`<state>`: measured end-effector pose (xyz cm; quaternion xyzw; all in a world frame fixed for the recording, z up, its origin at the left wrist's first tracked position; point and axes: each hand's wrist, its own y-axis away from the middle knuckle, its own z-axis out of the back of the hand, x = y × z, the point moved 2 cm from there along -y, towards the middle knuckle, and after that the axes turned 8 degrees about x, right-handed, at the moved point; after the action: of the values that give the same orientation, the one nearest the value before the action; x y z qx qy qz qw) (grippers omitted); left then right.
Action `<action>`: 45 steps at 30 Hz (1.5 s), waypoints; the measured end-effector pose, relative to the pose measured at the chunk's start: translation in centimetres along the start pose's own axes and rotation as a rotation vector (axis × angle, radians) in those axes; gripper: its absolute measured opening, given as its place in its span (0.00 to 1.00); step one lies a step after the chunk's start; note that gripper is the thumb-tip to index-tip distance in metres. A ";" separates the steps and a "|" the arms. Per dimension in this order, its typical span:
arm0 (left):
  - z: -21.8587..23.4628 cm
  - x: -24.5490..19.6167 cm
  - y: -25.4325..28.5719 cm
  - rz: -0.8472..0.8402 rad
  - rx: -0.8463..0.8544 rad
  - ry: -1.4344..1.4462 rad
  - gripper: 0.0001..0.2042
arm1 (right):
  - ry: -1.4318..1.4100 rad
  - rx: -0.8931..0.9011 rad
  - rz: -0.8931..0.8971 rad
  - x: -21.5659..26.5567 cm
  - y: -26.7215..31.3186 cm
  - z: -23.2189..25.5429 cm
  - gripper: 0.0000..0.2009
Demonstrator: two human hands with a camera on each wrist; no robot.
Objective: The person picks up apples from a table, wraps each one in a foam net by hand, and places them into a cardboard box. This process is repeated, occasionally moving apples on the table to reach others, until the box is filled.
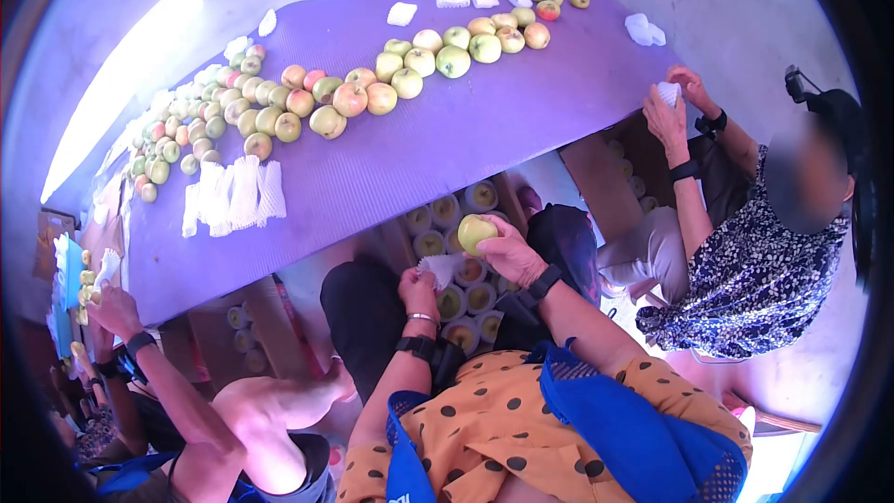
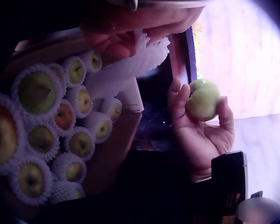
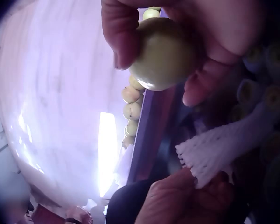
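Note:
A yellow-green apple (image 1: 478, 235) is gripped by my right hand (image 1: 510, 251) above the box; the left wrist view shows thumb and fingers on either side of the apple (image 2: 203, 100). My left hand (image 1: 418, 292) pinches a white foam net sleeve (image 1: 441, 267), lower and to the left of the apple. In the right wrist view the sleeve (image 3: 219, 147) is flattened and holds no apple at its near end. Beneath both hands, a cardboard box (image 2: 113, 148) contains several apples in foam nets (image 2: 80, 143).
Loose apples (image 1: 349, 100) line the purple-covered table (image 1: 391, 186). Foam nets (image 1: 237, 196) lie near its front edge, more at the back. A person (image 1: 764, 224) sits at right holding a net; another person's arm (image 1: 177, 382) is at left, beside another box (image 1: 265, 326).

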<state>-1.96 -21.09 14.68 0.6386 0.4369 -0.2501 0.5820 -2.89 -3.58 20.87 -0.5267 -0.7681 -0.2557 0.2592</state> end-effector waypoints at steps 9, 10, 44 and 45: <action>0.0 0.1 -0.2 -0.045 -0.006 0.059 0.06 | 0.075 0.036 0.014 -0.7 -0.2 -0.5 0.30; 0.0 0.0 -0.1 -0.041 -0.009 0.052 0.06 | 0.073 0.035 0.013 -0.5 -0.1 -0.5 0.30; -0.7 -1.7 0.5 -0.450 -0.219 -0.574 0.09 | 0.316 0.316 -0.325 -1.9 0.7 -1.2 0.24; -0.6 -1.6 0.4 -0.451 -0.217 -0.574 0.09 | 0.279 0.317 -0.337 -2.2 0.6 -1.0 0.24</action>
<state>-2.54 -20.91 16.31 0.3651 0.4095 -0.4929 0.6753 -1.51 -5.49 20.20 -0.3041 -0.8323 -0.2418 0.3954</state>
